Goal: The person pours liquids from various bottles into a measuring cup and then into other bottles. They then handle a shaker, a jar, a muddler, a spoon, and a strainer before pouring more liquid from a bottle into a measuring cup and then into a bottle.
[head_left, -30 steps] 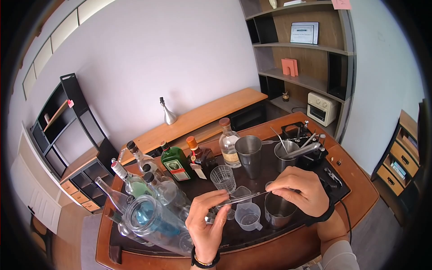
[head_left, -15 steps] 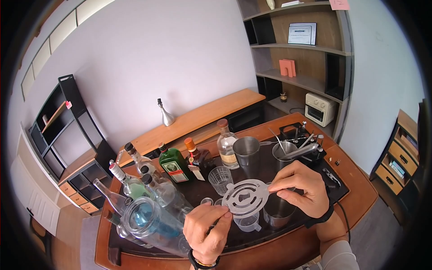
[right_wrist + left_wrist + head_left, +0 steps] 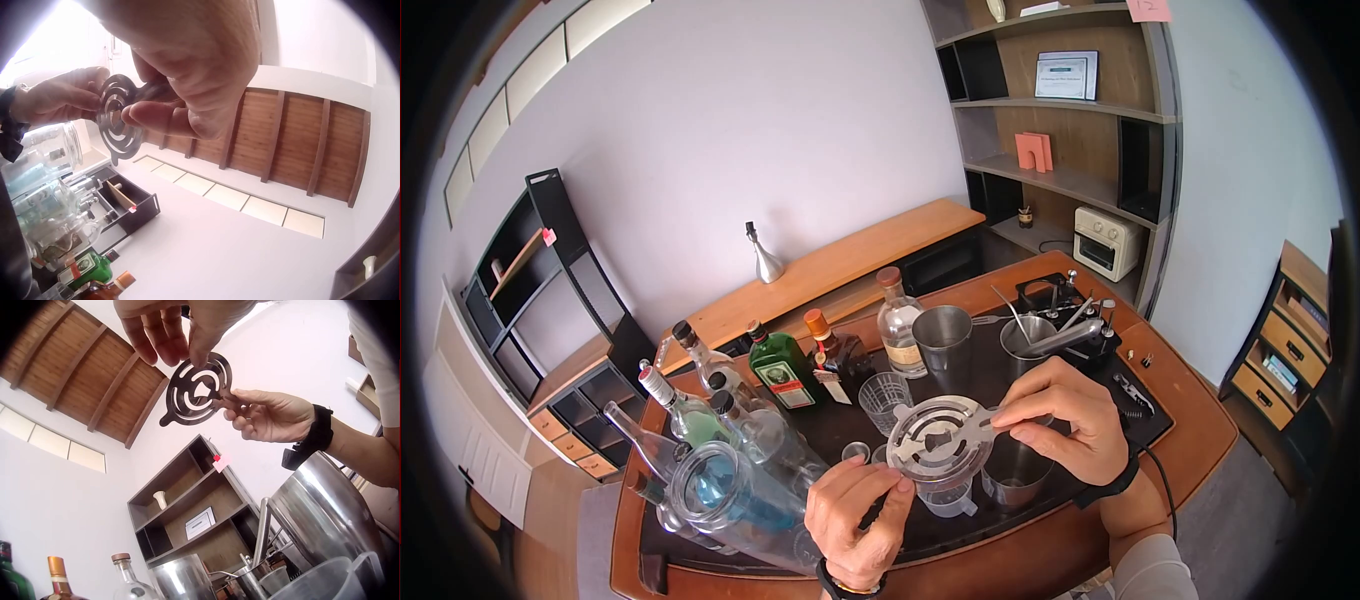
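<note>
A flat, slotted metal cocktail strainer (image 3: 972, 428) is held up over the front of the table, its face tilted toward the head camera. My right hand (image 3: 1070, 418) pinches its handle between thumb and fingers. At the opposite rim, the thumb and fingers of my left hand (image 3: 855, 522) pinch the edge. The left wrist view shows the strainer's dark underside and the right hand (image 3: 275, 415) at the handle. Underneath, partly hidden by the strainer, stands a clear plastic measuring cup (image 3: 950, 502). A steel cup (image 3: 1012, 490) is just right of it, partly behind the right hand.
Bottles crowd the left, including a green bottle (image 3: 785, 370) and a large glass jar (image 3: 745, 500). A cut-glass tumbler (image 3: 885, 397) and a shaker tin (image 3: 945, 345) stand beyond the strainer. Bar tools fill a steel tin (image 3: 1022, 345) at the back right.
The strainer has turned from edge-on to face the head camera, then tilted slightly. My left hand has shifted down and left, still at the rim. The right hand keeps the handle.
</note>
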A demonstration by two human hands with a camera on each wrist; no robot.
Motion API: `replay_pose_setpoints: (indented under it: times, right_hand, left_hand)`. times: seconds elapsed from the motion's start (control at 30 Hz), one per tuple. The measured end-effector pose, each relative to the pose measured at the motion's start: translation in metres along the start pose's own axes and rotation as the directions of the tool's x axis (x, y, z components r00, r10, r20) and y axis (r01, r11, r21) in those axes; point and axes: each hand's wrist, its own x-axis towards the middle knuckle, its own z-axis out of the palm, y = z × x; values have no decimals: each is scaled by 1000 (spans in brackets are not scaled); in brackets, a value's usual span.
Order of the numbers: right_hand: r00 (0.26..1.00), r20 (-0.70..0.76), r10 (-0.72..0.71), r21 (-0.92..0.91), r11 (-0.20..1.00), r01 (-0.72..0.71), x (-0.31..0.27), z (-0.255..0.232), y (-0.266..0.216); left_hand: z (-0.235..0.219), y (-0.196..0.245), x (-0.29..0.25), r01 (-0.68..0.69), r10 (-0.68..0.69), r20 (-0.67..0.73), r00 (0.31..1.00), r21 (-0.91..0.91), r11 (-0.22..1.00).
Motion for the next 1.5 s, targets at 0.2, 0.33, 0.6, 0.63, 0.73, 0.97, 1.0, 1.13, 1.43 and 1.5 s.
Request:
replay_pose_setpoints:
  times: [0.2,0.33,0.6,0.63,0.73,0.97,1.0,1.13,1.43,1.5]
  right_hand:
    - [1000,-9,-23,-33,999,23,1,0,-1]
    - [999,-23,-35,-56,998,34,0,0,-2]
    - [996,-49,-74,-104,992,69,0,3,-2]
    - [996,-50,-79,-109,991,73,0,3,-1]
    - [994,-61,-91,-119,989,83,0,3,-1]
    - [990,-89,-110,-170,981,94,-1,4,-2]
    - [989,-90,-118,-181,978,100,-1,4,-2]
    - [985,-90,-148,-216,968,126,0,4,-2]
    - [978,-14,-207,-267,944,196,-3,6,1]
    - [974,-19,-224,-262,942,211,-3,8,3]
  left_hand:
    - [0,-1,0,0,0,16,1000,-14,1000]
    - [-2,-1,2,33,-30,48,998,-55,998]
    - [1,-1,4,141,-139,64,988,-32,990]
    - [1,-1,4,147,-144,67,987,-33,989]
    - [1,-2,4,173,-169,86,982,-36,984]
    - [-3,1,9,345,-319,204,926,-108,932]
    - [-3,1,10,374,-340,225,913,-130,918]
    - [-7,-4,11,509,-417,318,852,-315,801]
    - [-2,-7,2,749,-562,600,569,-660,53]
    - [-1,-7,1,746,-567,623,538,-665,-23]
